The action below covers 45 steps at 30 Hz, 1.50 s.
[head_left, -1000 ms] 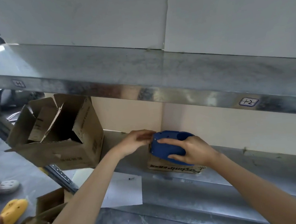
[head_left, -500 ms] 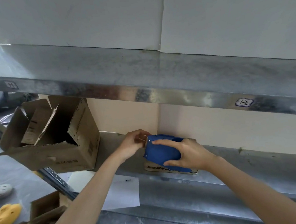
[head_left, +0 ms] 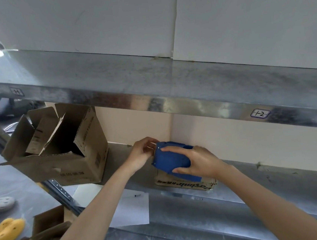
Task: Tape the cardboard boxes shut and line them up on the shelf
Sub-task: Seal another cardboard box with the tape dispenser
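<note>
Steel shelf [head_left: 238, 195] fills the view, and the small cardboard box [head_left: 189, 183] lies just off centre toward 5 o'clock. Little has shifted in the last second. The right hand [head_left: 200, 162] still has its fingers wrapped round the blue tape dispenser [head_left: 169, 160] on top of the box. The left hand [head_left: 141, 154] curls at the dispenser's 9 o'clock end; I cannot tell whether it pinches tape. Taping looks unfinished, and the open box [head_left: 77, 166] at 9 o'clock waits.

The blue tape dispenser [head_left: 170, 161] and the right hand [head_left: 198, 163] hide most of the small cardboard box [head_left: 187, 184]. Whether the left hand [head_left: 140, 154] holds anything is unclear. The left edge crops a yellow shoe [head_left: 7, 234].
</note>
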{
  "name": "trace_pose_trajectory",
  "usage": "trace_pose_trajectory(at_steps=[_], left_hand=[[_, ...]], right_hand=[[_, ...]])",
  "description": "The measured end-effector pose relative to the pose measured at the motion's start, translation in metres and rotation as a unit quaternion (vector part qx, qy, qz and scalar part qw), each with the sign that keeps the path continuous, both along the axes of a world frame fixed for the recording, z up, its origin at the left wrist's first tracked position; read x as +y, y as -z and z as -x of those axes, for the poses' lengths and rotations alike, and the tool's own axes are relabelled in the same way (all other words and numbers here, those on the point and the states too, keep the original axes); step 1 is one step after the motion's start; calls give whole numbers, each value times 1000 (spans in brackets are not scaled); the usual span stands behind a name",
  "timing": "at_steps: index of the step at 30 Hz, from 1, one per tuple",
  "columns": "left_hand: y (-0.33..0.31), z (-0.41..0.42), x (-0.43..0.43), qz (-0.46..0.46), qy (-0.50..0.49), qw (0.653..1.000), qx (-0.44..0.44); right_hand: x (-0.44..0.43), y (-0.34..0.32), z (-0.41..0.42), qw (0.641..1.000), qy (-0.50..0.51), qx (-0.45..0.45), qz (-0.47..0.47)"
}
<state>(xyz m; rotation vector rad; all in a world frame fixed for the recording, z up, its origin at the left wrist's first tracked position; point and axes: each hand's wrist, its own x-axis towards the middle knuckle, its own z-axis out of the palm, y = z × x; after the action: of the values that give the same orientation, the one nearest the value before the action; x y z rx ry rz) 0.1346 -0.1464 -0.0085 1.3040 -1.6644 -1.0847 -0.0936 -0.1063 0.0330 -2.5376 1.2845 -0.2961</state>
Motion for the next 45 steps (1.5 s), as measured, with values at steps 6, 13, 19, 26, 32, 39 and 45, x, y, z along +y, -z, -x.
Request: trace_pose_trajectory(at_steps=[6, 13, 19, 26, 32, 39, 45], left_hand=[[0, 4, -1, 10, -35, 999, 8], [-15, -33, 8, 28, -107, 994, 16], [-9, -4, 28, -22, -100, 994, 45], [20, 17, 35, -32, -116, 993, -2], [34, 17, 21, -4, -86, 995, -50], [58, 24, 8, 17, -64, 996, -56], [73, 25, 10, 29, -36, 998, -50]], right_hand=[[-3, -12, 9, 1000, 7, 3, -18], [-8, -20, 53, 999, 33, 15, -35], [-13, -4, 66, 995, 45, 12, -92], [-8, 20, 77, 983, 4, 23, -180], [-13, 20, 76, 983, 29, 18, -178], [-10, 17, 73, 985, 66, 8, -162], [-3, 21, 71, 989, 74, 44, -117]])
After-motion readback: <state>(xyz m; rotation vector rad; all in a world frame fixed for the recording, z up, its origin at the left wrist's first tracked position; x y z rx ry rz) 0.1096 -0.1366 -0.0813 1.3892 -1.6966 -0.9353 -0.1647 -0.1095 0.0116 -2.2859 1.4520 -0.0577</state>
